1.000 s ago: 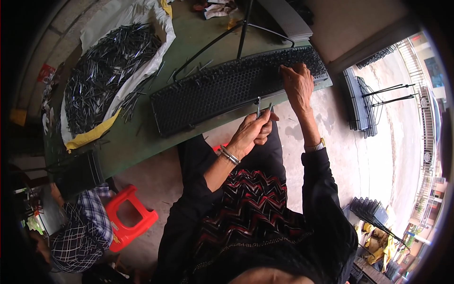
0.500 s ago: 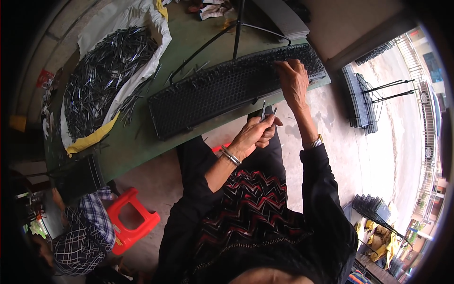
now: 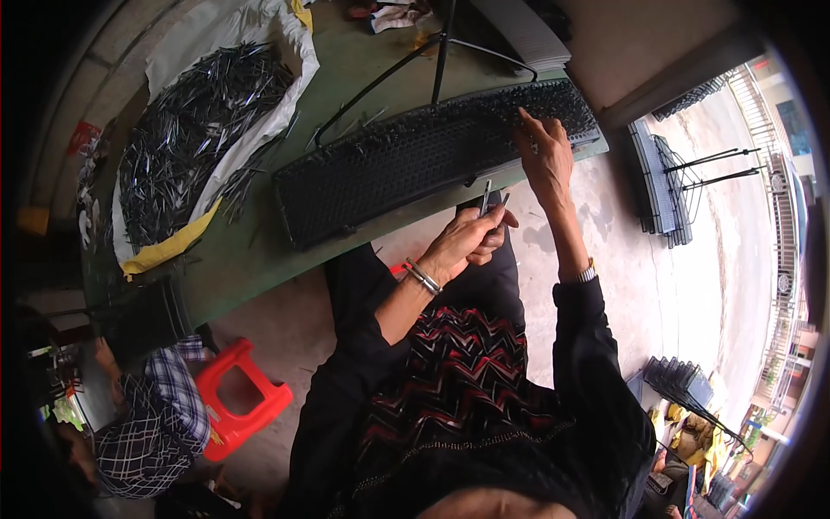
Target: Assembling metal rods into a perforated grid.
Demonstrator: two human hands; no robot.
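green counter (image 3: 229, 284) beneath black rack (image 3: 354, 192); right hand (image 3: 548, 161) over it, hold unclear; left hand (image 3: 464, 240) nearby clutches rods (image 3: 486, 197), droppable if loosened.

The metal piece (image 3: 486, 195) is partly hidden; the rod frame (image 3: 443, 37) cropped.

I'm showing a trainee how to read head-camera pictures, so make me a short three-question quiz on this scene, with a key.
1. Which hand has thin, shiny tips sticking out of it?
2. True or false: the right hand is over the black panel.
3. Fill in the colour: the black panel lies on a ____ table.

Key:
1. The left hand.
2. True.
3. Green.
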